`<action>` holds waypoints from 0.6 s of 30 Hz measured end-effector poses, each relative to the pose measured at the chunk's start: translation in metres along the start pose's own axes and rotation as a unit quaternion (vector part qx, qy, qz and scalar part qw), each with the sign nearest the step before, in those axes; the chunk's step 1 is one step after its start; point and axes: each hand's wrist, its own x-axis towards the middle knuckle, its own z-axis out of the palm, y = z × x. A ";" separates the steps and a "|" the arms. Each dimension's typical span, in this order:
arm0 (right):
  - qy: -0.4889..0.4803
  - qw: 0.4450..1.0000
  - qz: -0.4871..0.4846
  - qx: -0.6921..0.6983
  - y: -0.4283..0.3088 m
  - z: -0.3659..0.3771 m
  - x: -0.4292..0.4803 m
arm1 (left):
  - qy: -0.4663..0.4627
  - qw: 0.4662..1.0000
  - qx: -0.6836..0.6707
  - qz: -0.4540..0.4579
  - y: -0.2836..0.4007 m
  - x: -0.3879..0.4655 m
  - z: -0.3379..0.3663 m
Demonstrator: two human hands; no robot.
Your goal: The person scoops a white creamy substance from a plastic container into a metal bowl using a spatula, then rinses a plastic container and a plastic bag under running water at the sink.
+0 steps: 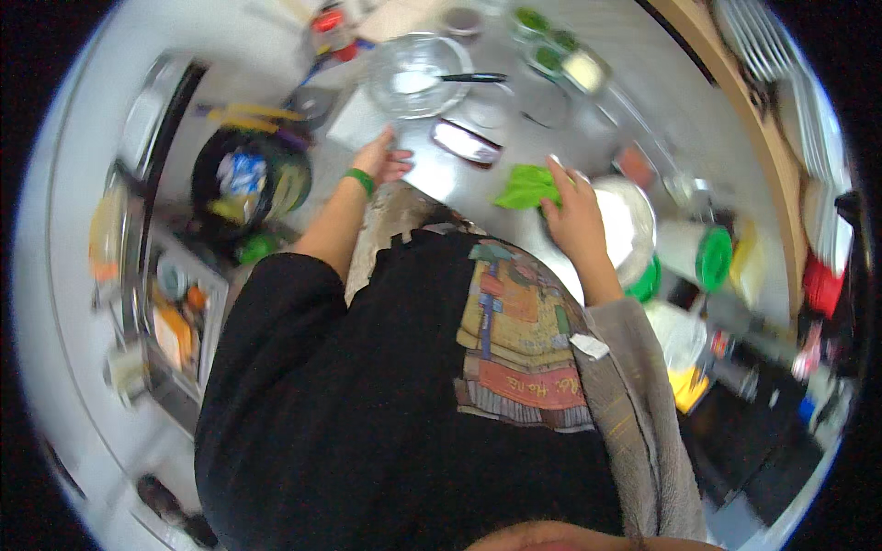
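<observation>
My right hand (573, 203) is closed on a bright green cloth (527, 187), which lies against the metal counter (441, 172). Just right of that hand is a round white plate or lid (623, 220). My left hand (384, 160), with a green band at its wrist, is held with fingers apart and nothing in it, near a white board or sheet (355, 120). Between the hands and farther back lies a phone-like object (467, 143) with a bright face. Behind it a clear glass bowl (417, 76) holds something white, and a black handle (474, 78) reaches over its rim.
Small containers with green contents (530, 24) and one with pale yellow contents (584, 71) stand at the back. A black-lined bin (238, 186) is at my left. Green-lidded tubs (714, 258) are on the right, below a shelf edge (772, 151) with stacked dishes.
</observation>
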 end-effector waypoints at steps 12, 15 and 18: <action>-0.166 0.966 -0.156 0.122 -0.106 0.102 -0.076 | 0.292 0.840 0.412 -0.196 -0.374 -0.329 -0.262; -0.206 0.942 -0.232 0.126 -0.152 0.118 -0.065 | 0.414 0.850 0.165 -0.282 -0.481 -0.394 -0.290; -0.208 0.927 -0.294 0.101 -0.216 0.136 -0.055 | 0.438 0.851 0.162 -0.239 -0.556 -0.437 -0.294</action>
